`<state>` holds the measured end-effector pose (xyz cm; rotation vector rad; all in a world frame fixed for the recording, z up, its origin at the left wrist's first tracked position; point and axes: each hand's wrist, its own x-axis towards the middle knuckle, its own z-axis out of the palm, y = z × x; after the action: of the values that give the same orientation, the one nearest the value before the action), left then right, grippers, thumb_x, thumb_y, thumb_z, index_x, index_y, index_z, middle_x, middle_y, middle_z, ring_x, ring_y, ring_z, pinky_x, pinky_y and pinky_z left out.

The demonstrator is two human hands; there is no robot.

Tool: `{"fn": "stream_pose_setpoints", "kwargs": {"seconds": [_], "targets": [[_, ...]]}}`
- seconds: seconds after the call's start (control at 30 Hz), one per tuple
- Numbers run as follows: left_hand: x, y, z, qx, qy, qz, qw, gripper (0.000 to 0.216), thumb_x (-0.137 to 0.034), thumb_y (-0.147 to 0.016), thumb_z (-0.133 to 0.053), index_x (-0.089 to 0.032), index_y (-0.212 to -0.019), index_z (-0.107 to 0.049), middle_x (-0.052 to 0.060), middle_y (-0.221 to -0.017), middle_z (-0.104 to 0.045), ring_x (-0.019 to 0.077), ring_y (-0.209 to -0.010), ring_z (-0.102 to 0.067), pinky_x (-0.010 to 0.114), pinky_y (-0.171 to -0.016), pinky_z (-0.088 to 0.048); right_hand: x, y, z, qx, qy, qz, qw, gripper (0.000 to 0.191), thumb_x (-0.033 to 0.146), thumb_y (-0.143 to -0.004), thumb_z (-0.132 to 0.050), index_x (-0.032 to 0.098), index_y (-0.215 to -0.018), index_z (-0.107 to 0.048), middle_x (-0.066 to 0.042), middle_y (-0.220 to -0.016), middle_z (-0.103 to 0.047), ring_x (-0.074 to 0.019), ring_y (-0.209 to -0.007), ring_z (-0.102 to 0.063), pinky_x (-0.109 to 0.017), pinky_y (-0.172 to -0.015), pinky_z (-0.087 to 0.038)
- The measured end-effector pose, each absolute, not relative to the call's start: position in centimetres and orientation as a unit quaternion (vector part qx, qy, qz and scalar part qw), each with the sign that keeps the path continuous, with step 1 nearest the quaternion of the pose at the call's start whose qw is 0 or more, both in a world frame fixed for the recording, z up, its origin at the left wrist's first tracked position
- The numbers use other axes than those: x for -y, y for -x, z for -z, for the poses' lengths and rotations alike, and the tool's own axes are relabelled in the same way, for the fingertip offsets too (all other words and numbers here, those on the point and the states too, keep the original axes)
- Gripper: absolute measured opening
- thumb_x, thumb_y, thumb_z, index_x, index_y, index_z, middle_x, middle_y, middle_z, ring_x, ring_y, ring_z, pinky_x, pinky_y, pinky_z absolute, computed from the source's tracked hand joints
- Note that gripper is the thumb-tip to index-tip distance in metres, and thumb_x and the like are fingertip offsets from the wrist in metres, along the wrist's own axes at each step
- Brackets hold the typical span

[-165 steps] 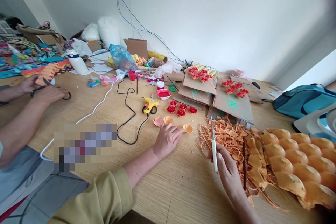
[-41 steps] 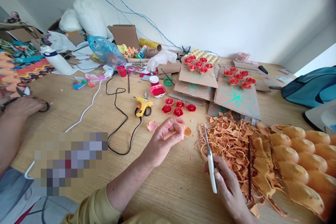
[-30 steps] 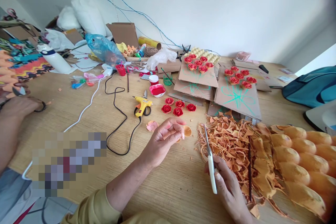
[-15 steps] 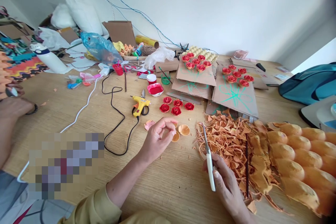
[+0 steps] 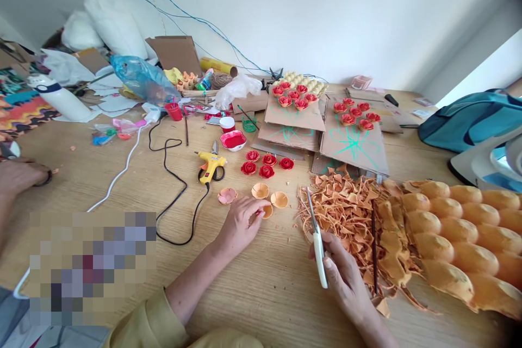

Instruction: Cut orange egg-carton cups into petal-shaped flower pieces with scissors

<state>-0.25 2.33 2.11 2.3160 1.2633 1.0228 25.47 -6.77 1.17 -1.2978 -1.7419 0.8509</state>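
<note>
The small orange cup (image 5: 267, 211) sits just left of the scrap pile (image 5: 346, 209), half hidden under the left hand (image 5: 240, 224), whose fingertips are pinched on its rim. Two open cups (image 5: 260, 191) lie beside it, with red roses (image 5: 265, 163) and a glue gun (image 5: 210, 162) farther left of the pile. The right hand (image 5: 341, 272) curls tight around white-handled scissors (image 5: 317, 239), the blades pointing over the pile's left edge.
</note>
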Motion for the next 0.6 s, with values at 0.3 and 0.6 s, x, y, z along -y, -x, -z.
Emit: {"fn": "stream_pose_setpoints", "kwargs": {"seconds": [0.3,0.6], "targets": [[-1.66,0.1,-2.12,-0.479,-0.842,-0.237,0.069,0.013,-0.021,-0.086,-0.063,-0.02,-0.099,-0.064,0.007,-0.103,-0.068,0.0257,-0.093,-0.053,0.041,-0.083,-0.036,6.79,-25.4,-1.24,0.689,0.505,-0.331,0.402,0.046,0.056,-0.098,-0.039,0.023,-0.127,-0.054,-0.008,-0.099,-0.064,-0.0261,-0.094,-0.059,-0.036,-0.079,-0.048],[-1.75,-0.74,-2.61,-0.46,-0.624,-0.457,0.437,0.008,-0.024,-0.085,-0.066,-0.018,-0.082,-0.062,0.0,-0.077,-0.061,0.0139,-0.074,-0.052,0.028,-0.072,-0.04,7.01,-25.31,-1.15,0.666,0.52,-0.342,0.411,0.052,0.059,-0.095,-0.043,0.021,-0.128,-0.056,-0.011,-0.105,-0.066,-0.0268,-0.094,-0.061,-0.037,-0.079,-0.051]]}}
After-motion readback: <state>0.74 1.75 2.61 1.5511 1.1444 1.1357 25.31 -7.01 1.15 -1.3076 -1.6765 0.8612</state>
